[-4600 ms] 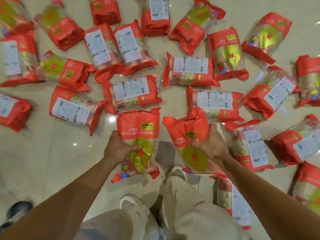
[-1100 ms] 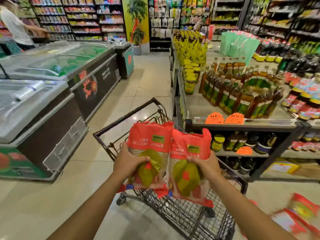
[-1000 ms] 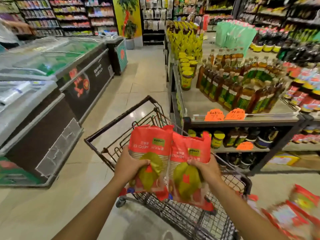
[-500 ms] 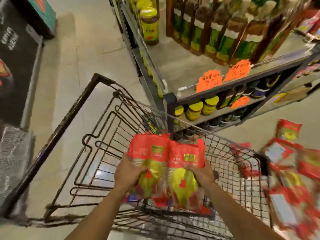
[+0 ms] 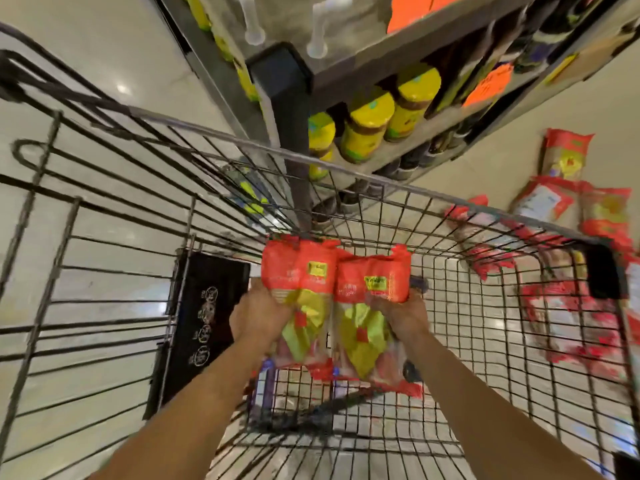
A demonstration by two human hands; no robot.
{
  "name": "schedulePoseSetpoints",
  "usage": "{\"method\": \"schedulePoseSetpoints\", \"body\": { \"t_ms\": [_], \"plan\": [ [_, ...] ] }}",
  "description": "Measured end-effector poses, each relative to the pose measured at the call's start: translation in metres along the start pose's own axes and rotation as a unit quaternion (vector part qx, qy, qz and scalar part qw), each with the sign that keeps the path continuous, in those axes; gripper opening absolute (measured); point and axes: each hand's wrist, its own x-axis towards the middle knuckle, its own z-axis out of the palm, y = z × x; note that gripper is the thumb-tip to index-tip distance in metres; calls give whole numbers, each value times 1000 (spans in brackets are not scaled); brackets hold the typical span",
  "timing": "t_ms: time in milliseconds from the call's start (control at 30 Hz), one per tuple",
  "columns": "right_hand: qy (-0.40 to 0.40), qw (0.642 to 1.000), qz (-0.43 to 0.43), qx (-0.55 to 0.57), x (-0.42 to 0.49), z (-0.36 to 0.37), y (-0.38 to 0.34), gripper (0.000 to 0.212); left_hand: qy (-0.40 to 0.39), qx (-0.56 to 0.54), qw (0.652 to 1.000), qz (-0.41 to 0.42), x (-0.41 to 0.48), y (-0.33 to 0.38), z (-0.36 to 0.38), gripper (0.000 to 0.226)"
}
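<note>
Left hand (image 5: 258, 315) grips one red plastic packet (image 5: 299, 271), right hand (image 5: 405, 313) a second red packet (image 5: 375, 284). Both are low inside the dark wire cart (image 5: 381, 183), probably to lay them flat.

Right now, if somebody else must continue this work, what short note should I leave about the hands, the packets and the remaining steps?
Left hand grips the left packet; right hand grips the right packet.
Both red packets hang side by side inside the cart, above its wire bottom.
Done: two packets brought into the cart.
Left: lower and release them; then probably fetch the other packets on the floor at the right.
</note>
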Motion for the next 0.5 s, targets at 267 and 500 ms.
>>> {"method": "schedulePoseSetpoints", "body": {
  "t_ms": [267, 500],
  "plan": [
    [30, 999, -16, 13, 15, -2, 5, 34, -79, 4, 997, -8, 56, -1, 31, 97],
    [100, 989, -29, -108, 14, -2, 19, 76, -64, 13, 998, 10, 61, 3, 45, 101]
  ]
}}
